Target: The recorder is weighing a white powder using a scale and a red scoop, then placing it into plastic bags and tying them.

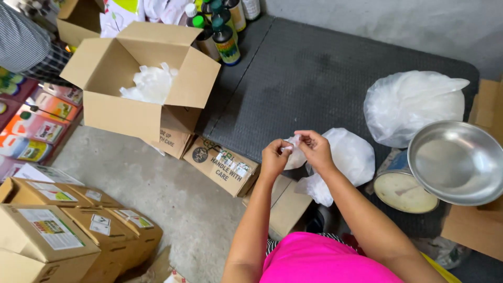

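Note:
My left hand (273, 156) and my right hand (314, 149) are raised side by side over a dark mat (309, 78), fingers pinched on a small clear plastic bag (293, 153) held between them. Just right of my hands lies a larger white plastic bag (348, 154). An open cardboard box (137, 78) with clear plastic bags (151, 84) inside stands to the upper left, apart from both hands.
A bulging plastic bag (408, 102) and a round metal bowl (458, 162) on a scale (401, 188) sit at right. Bottles (222, 29) stand at the back. Closed cartons (68, 225) are stacked at lower left, a flat carton (220, 165) lies centre. A person's striped sleeve (21, 39) shows top left.

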